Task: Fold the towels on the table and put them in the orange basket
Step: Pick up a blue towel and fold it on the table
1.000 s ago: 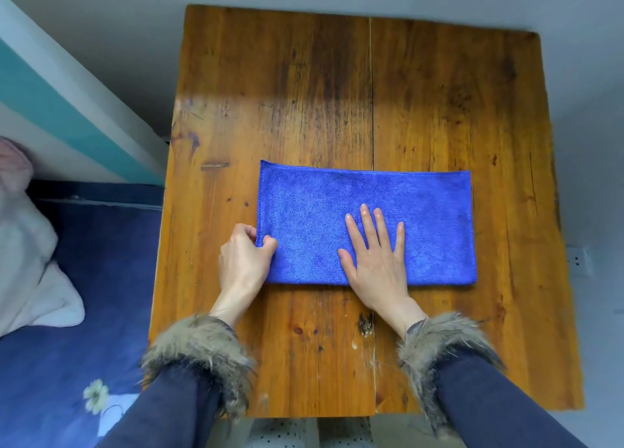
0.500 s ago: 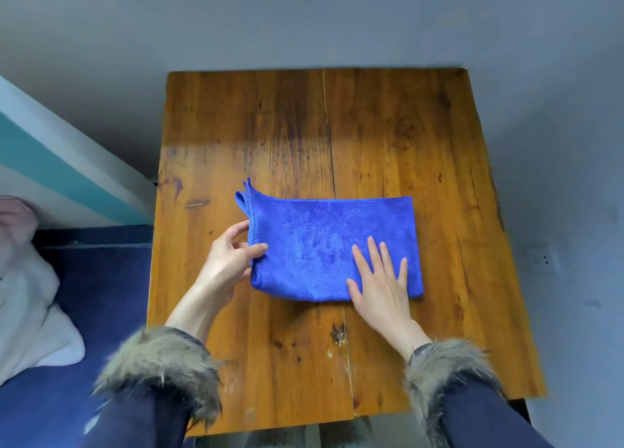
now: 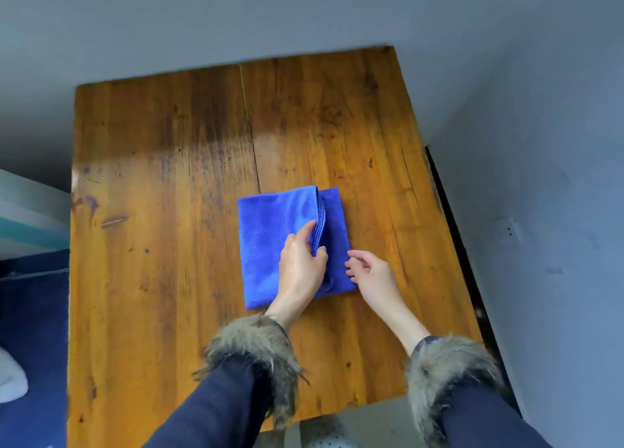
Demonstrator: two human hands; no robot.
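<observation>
Head view: left hand (image 3: 300,265) pinches the folded blue towel (image 3: 270,245) on the table (image 3: 152,211); right hand (image 3: 371,272) hovers loosely curled, holding nothing.

- Towel (image 3: 270,245): one, blue, folded, lying on the table.
- Table (image 3: 162,245): one, wooden.
- Hands: two, a left hand (image 3: 300,265) and a right hand (image 3: 371,272).
- Fur cuffs: two, one on each sleeve (image 3: 251,349).
- Wall socket (image 3: 506,230): one.
</observation>
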